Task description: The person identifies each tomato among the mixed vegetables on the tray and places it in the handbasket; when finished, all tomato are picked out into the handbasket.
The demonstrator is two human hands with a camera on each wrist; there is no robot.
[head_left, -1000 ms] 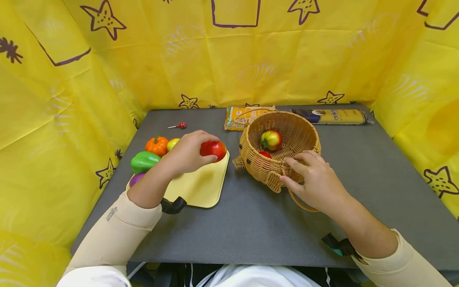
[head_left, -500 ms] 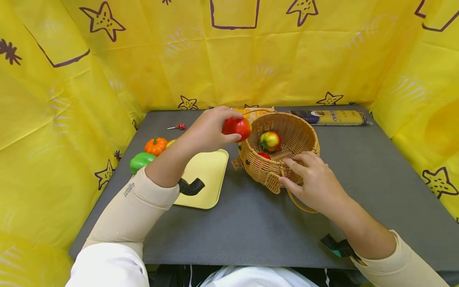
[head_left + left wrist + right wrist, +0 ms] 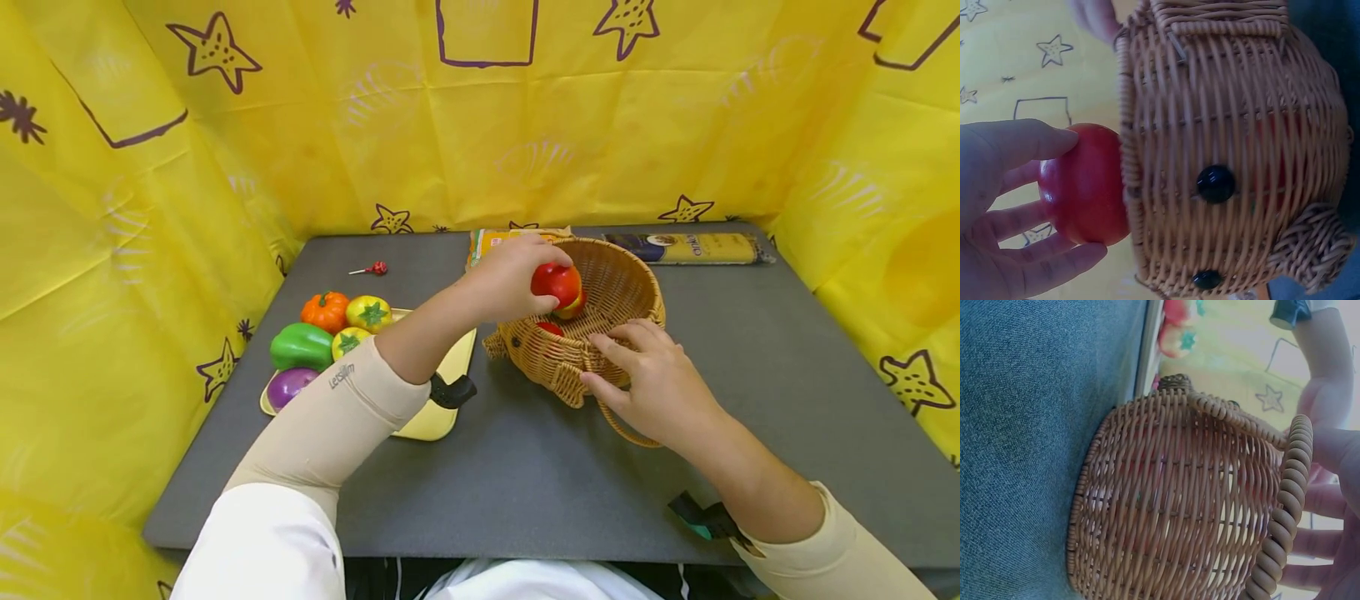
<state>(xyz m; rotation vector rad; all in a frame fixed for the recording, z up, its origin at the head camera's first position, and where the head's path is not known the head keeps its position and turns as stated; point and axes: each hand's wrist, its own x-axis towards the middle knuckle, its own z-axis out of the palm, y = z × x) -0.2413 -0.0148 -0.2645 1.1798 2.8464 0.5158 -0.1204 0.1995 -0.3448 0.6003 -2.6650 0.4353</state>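
Note:
My left hand grips a glossy red toy tomato between thumb and fingers. It holds the tomato over the mouth of a wicker basket, right at the rim in the left wrist view. Inside the basket are a yellow-and-red toy fruit, partly covered by the held tomato, and a red piece at the near side. My right hand rests at the basket's near right rim, fingers fairly straight and spread. In the right wrist view the basket handle hides its fingertips.
Left of the basket, a yellow tray bears an orange pumpkin, green pepper, purple vegetable and yellow fruits. A lollipop lies behind. An orange packet and a long yellow packet lie at the back.
My left hand has carried the red tomato from above the tray rightward to the basket's opening. The right hand and the basket have stayed in place.

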